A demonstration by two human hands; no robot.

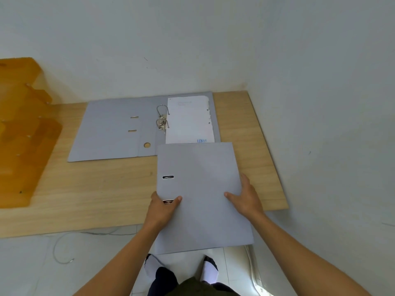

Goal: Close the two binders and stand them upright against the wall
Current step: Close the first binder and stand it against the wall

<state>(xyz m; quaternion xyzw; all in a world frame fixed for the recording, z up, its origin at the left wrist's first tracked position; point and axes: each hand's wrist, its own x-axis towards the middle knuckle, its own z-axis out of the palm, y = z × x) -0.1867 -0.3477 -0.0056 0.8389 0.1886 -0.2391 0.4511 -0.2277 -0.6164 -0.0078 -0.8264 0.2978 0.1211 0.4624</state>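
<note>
A closed grey binder (201, 189) is held above the table's front edge, its near end jutting past the edge toward me. My left hand (162, 207) grips its spine side, thumb on the cover near the lower slot. On the opposite long edge my right hand (245, 198) clasps the binder, thumb laid across the cover. Farther back, a second grey binder (111, 129) lies open and flat on the wooden table (92, 189), its metal ring mechanism (162, 118) standing up and white paper sheets (189, 120) on its right half. The pale wall (171, 50) rises just behind it.
An orange wooden rack (23, 129) occupies the table's left end. The right wall (331, 124) runs close along the table's right edge. A thin cable (64, 251) lies on the tiled floor below, near my feet (209, 270).
</note>
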